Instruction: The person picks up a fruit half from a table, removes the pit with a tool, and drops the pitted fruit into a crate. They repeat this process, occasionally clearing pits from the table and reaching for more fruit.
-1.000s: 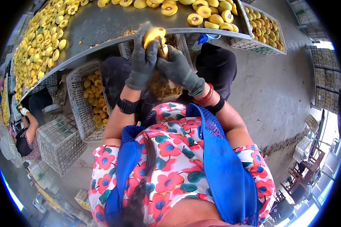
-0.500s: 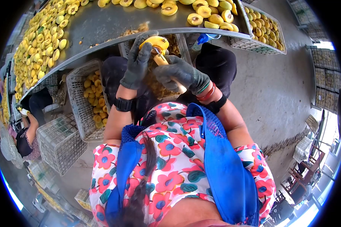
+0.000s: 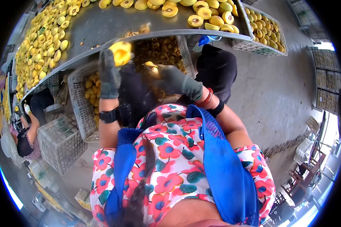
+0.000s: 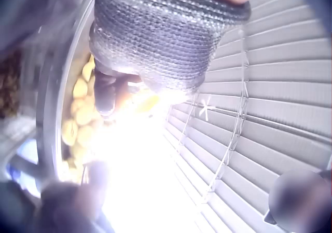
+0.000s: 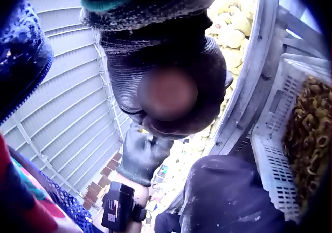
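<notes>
A gloved left hand (image 3: 110,77), blurred by motion, holds a bright yellow fruit half (image 3: 121,53) with its cut, hollow side showing, over the crate at left. In the left wrist view, glare hides most of what lies below the left hand (image 4: 155,46). The gloved right hand (image 3: 172,79) grips a small wooden-handled tool (image 3: 154,71), with a yellow piece at its tip, above a crate of scraps (image 3: 163,56). Curled fingers of the right hand (image 5: 166,82) show in the right wrist view, around a blurred round end.
A metal table (image 3: 113,22) carries many yellow fruit halves (image 3: 169,10) and some scraps along its edge. Crates of fruit stand at left (image 3: 79,102) and right (image 3: 267,32). The person's knees flank the scrap crate; another person (image 3: 26,136) sits at far left.
The left hand has moved left with the fruit half, away from the tool, and the fruit's hollow side now shows. The right hand has stayed near the scrap crate, its tool turned.
</notes>
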The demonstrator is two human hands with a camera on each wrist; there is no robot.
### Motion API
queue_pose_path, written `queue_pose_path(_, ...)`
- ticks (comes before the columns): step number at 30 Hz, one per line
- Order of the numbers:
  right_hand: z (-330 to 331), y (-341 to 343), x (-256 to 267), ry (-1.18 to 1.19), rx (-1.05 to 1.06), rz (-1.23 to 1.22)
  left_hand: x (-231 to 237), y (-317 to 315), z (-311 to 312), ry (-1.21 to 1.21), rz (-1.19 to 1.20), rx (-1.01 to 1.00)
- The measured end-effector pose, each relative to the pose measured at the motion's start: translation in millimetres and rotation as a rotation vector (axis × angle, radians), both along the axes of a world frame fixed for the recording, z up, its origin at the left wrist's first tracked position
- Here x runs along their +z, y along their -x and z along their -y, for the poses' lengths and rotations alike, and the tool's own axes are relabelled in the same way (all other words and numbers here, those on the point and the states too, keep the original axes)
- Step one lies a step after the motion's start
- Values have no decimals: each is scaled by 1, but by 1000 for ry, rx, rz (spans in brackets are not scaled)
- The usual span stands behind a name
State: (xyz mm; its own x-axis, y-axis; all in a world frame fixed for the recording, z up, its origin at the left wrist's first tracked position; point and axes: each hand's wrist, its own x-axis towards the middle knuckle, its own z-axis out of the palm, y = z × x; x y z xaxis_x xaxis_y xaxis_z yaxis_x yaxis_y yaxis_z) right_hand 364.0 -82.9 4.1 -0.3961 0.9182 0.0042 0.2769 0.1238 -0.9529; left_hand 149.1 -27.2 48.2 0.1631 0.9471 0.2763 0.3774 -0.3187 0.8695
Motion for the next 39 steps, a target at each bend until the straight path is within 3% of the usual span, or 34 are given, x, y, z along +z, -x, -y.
queue_pose_path(3,5,1,-13,-28,-75,99,-13,83,-15,-304,-565,245)
queue_pose_path(6,11,1,-16,-136,-272,42,-50,192,-9,-49,-822,562)
queue_pose_path(9,12,2,-26,-289,-389,28,-79,271,-19,-14,-1152,674)
queue_pose_path(11,-3,2,-70,-201,-178,358,-59,224,-36,-148,-864,552)
queue_pose_path(13,-7,1,-83,-147,-109,462,-42,142,-60,-239,-662,376)
queue_pose_path(14,-3,0,-80,-141,-147,403,-42,110,-81,-267,-600,263)
queue_pose_path(15,-2,-1,-77,-135,-182,347,-71,109,-121,-875,-989,-79)
queue_pose_path(17,-1,-3,-65,-81,-211,375,-52,0,-130,-351,-430,-6)
queue_pose_path(21,3,-11,-53,-107,-343,281,-67,-108,-185,-291,-605,-153)
queue_pose_path(24,4,-16,-46,-56,-396,246,-85,-155,-215,-275,-743,-234)
queue_pose_path(26,5,-19,-46,-61,-412,215,-95,-169,-223,-239,-874,-312)
queue_pose_path(33,5,-24,-44,-48,-443,204,-69,-172,-215,-99,-1145,-304)
queue_pose_path(36,3,-21,-46,-59,-452,147,-74,-167,-219,168,-1101,-303)
queue_pose_path(39,0,-24,-44,88,-400,53,-103,-132,-217,107,-727,-384)
